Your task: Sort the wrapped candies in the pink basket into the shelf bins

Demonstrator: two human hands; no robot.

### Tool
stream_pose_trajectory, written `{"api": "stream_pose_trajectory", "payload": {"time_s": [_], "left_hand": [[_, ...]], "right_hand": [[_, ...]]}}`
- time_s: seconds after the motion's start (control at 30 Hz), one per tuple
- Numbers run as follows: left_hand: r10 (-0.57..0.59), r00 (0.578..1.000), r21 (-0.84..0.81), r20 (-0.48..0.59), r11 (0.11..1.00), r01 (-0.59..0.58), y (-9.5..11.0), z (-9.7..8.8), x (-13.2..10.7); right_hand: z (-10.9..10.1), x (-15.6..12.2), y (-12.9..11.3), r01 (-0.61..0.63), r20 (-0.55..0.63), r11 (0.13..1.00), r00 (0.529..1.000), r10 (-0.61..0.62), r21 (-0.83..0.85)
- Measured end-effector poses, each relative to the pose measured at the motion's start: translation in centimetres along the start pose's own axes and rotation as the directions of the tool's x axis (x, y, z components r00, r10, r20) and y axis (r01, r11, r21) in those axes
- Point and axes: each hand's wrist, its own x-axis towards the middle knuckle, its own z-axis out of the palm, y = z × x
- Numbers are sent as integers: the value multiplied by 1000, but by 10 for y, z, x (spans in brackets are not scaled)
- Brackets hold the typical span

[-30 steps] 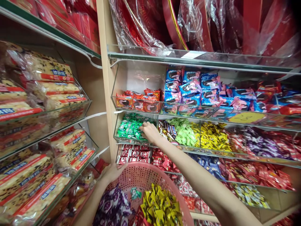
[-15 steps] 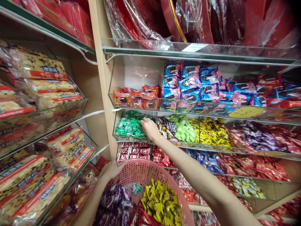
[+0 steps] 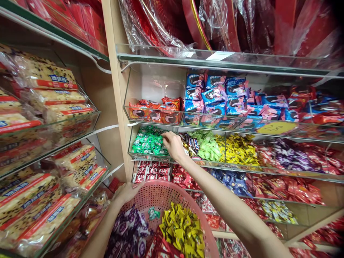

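My right hand is down in the green candies, fingers curled into the heap; I cannot tell whether that grip has closed on a piece. They fill the leftmost clear bin of the middle shelf, near the lime-green sweets. My left hand clasps the rim of the pink basket, where purple candies, yellow candies and one green piece lie.

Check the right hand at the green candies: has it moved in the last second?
Yes, slightly: the right hand has crept back over the green candies, away from the bin's front lip.
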Motion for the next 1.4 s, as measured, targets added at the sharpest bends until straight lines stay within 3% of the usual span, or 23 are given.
{"api": "stream_pose_trajectory", "payload": {"time_s": [0.1,0.2,0.33,0.5,0.57,0.67,0.83,0.9,1.0,1.17,1.4], "left_hand": [[9,1000,2,7,1000,-9,-3,-1,0],[11,1000,-5,7,1000,-11,-6,-1,0],[14,1000,-9,-6,1000,-15,-8,1,0],[24,1000,-3,4,1000,-24,-4,1,0],[21,1000,0,4,1000,-21,-3,0,-1],[6,1000,6,-2,1000,-6,-4,-1,-1],[24,1000,-3,8,1000,-24,-6,0,1],[21,1000,-4,2,1000,-21,-6,0,1],[6,1000,0,-10,1000,-6,-7,0,1],[4,1000,-6,-18,1000,-4,-9,-3,-3],[-6,1000,-12,-27,1000,6,-10,-2,-3]], "right_hand": [[-7,-30,-17,-7,-20,985,1000,10,171],[-2,-77,-30,-27,146,966,989,-12,258],[26,-136,-28,-109,466,981,884,21,163],[56,-165,-14,-151,598,988,792,120,2],[57,-161,-12,-131,596,991,793,122,-28],[43,-137,-12,-49,539,998,840,60,-34],[6,-58,-12,153,380,983,919,-103,-103],[-2,-28,-8,224,385,955,913,-136,-196],[-2,2,0,336,486,899,857,-169,-281],[9,15,4,426,621,864,762,-184,-267],[7,11,3,407,551,869,810,-202,-280]]}}
